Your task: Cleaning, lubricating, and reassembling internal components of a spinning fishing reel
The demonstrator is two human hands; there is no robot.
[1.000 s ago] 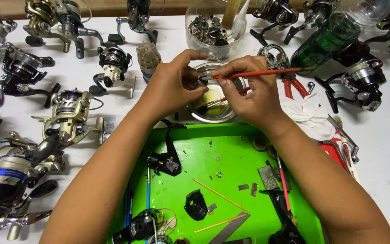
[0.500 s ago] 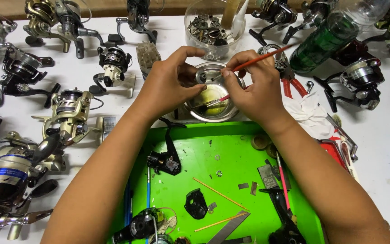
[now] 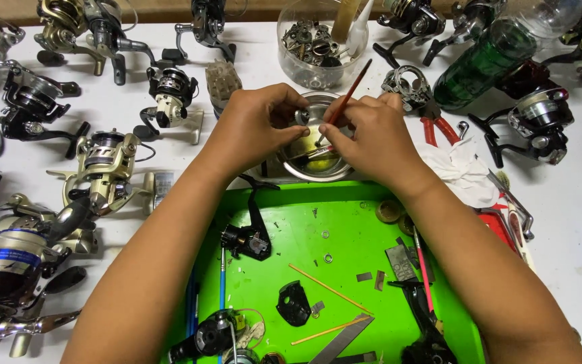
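Brush (image 3: 350, 94) angle is changed: the red-handled tool, level a second ago, is now tipped steeply, its tip brought down to the small part (image 3: 302, 116) pinched by the left hand (image 3: 257, 128) over the metal bowl (image 3: 318, 168). The brush is gripped by the right hand (image 3: 372, 138), so cleaning seems under way.

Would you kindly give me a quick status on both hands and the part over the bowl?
Left hand pinching a small metal part over the metal bowl. Right hand holding a thin brush, tip down by the part. Nothing blocking.
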